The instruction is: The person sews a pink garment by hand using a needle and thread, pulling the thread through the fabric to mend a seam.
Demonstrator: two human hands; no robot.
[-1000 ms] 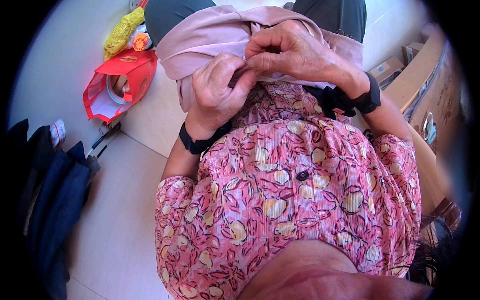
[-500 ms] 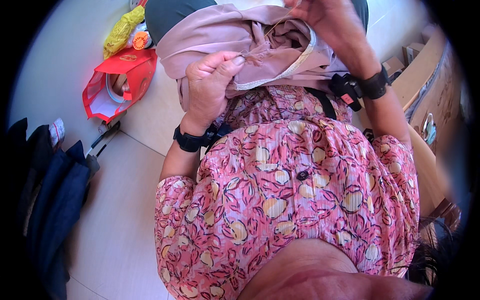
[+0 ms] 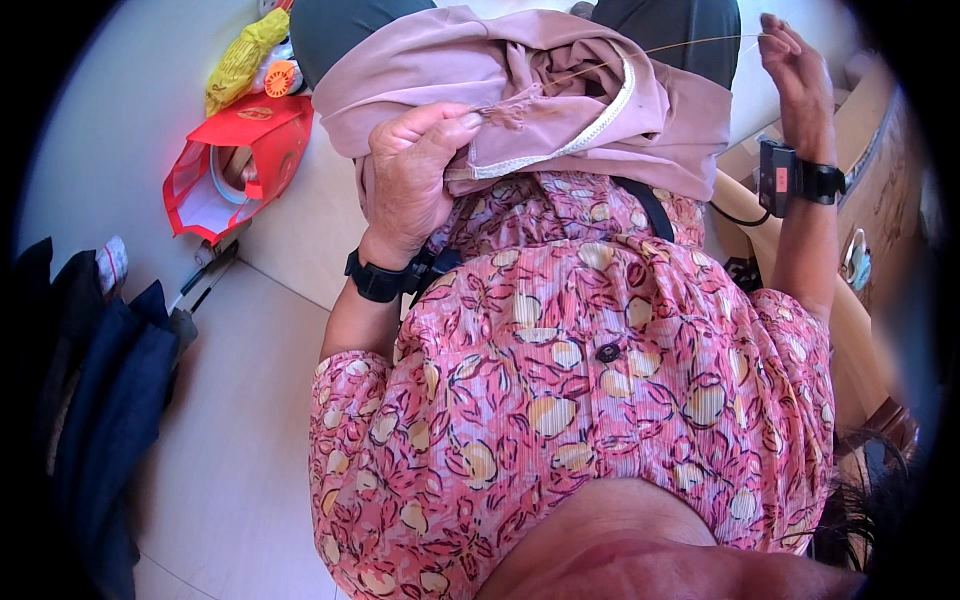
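A dusty-pink cloth [image 3: 410, 65] lies bunched across my lap, with a white zigzag-stitched edge [image 3: 560, 152] curving along it. My left hand [image 3: 412, 170] is closed, thumb against forefinger, on a gathered, frayed bit of this cloth. From near that spot a thin golden thread [image 3: 660, 48] runs taut to the right. Its far end is at the fingertips of my right hand [image 3: 800, 85], which is raised out past my right knee and pinches it. Whether a needle is in those fingers is too small to tell.
On the floor at the left stands an open red paper bag [image 3: 240, 165], with a yellow plastic bundle [image 3: 245, 60] behind it. Dark folded clothes [image 3: 110, 380] hang at the left edge. Wooden furniture [image 3: 855, 340] and a cardboard box [image 3: 860, 120] are close by my right arm.
My right hand has swung out to the right, away from the cloth, drawing the thread into a long line. The left hand has kept its hold in nearly the same place.
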